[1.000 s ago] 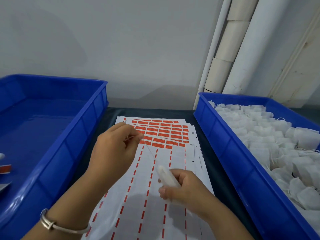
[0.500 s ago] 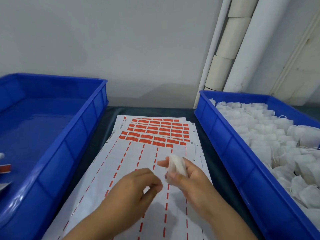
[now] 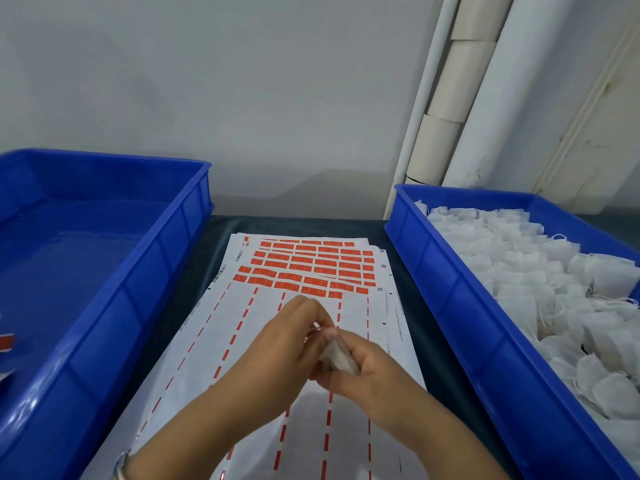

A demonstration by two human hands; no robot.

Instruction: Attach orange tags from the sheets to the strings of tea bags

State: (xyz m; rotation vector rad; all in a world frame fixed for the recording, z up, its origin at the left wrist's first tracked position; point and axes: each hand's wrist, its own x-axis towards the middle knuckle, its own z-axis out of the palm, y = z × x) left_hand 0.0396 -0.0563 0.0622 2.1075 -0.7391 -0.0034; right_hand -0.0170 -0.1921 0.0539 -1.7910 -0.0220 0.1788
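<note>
Blue trays (image 3: 166, 258), white tea bags (image 3: 540, 271), orange tags (image 3: 311, 265) on white sheets (image 3: 194, 358).

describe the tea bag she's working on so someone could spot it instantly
Between the two blue bins, a stack of white sheets with orange tags lies on the dark table. Both hands meet above it; the tea bag is the small white pouch in the right hand, the only one outside the right bin.
</note>
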